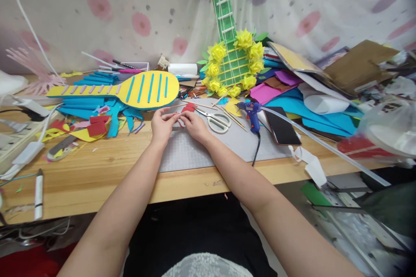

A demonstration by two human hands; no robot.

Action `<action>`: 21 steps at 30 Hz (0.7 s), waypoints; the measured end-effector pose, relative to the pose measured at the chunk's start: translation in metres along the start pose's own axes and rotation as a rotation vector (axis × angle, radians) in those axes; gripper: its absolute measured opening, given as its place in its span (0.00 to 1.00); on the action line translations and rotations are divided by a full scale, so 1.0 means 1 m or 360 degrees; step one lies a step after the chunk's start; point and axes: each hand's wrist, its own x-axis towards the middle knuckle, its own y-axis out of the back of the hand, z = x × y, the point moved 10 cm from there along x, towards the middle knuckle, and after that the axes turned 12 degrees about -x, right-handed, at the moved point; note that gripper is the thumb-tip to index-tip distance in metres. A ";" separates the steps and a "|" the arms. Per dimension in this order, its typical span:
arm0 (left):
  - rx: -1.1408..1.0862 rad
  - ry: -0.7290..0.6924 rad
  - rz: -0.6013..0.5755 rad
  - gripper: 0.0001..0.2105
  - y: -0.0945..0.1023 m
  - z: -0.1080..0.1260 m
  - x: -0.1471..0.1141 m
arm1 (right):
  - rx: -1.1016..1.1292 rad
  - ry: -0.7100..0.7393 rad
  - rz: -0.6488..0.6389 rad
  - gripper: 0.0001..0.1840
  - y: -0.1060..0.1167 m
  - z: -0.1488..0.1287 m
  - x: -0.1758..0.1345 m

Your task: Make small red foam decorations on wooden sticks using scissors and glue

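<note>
Above the grey cutting mat (195, 151), my left hand (162, 125) and my right hand (194, 125) meet fingertip to fingertip. Both are closed in a pinch on a small strip of red paper (180, 124), mostly covered by the fingers. Just behind them lies a flat red paper piece (189, 107). White-handled scissors (219, 123) rest on the mat to the right of my right hand. Further right is a blue glue gun (252, 116) with a long clear glue stick in it. A yellow paper guitar shape (149, 88) with blue and lilac strips lies behind my left hand.
A green paper guitar (232, 60) with yellow flowers stands at the back. A phone (282, 125) lies right of the glue gun. Paper scraps (97, 125) and a power strip (13, 143) are on the left; stacked coloured sheets (325, 117) and a plastic tub (390, 132) are on the right.
</note>
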 end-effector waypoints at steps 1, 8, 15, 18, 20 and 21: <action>-0.0006 0.0021 -0.0007 0.23 0.000 -0.001 0.000 | 0.0012 -0.0017 -0.0005 0.08 0.000 0.001 0.000; -0.0065 0.0059 -0.0093 0.23 -0.004 -0.006 0.002 | 0.0449 -0.0366 -0.0084 0.11 -0.012 0.031 0.004; -0.0175 0.0090 -0.0109 0.21 -0.007 -0.008 0.001 | 0.0772 -0.0494 -0.0231 0.13 -0.027 0.036 0.000; -0.0227 0.0102 -0.0071 0.19 -0.006 -0.007 0.001 | 0.0575 -0.0427 -0.0238 0.14 -0.024 0.031 0.000; -0.0229 0.0129 -0.0036 0.18 -0.004 -0.008 0.001 | 0.0362 -0.0341 -0.0156 0.14 -0.016 0.026 0.001; -0.0223 0.0138 -0.0016 0.18 -0.002 -0.008 0.001 | 0.0264 -0.0284 -0.0088 0.12 -0.010 0.022 0.001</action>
